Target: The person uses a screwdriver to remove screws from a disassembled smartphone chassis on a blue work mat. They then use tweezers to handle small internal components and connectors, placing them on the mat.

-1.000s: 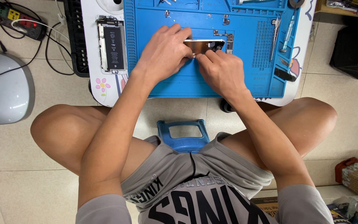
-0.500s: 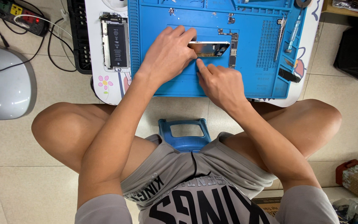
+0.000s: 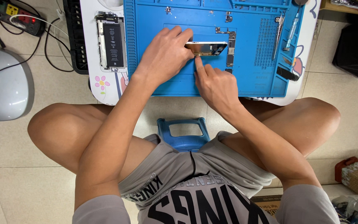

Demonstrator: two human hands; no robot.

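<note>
Both hands on an opened phone frame at the middle of the blue mat

The left hand (image 3: 166, 54) clamps the phone frame (image 3: 207, 48) on edge to steady it — the right hand (image 3: 216, 85), forefinger out, presses its lower rim; tweezers (image 3: 277, 37) lie within reach on the blue mat (image 3: 253, 79).

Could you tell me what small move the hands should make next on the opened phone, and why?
Probably ease the right hand's index fingertip along the lower edge of the phone frame while the left hand steadies it. The left hand grips the frame's left end on the blue mat, and the right fingertip touches its near edge.
</note>
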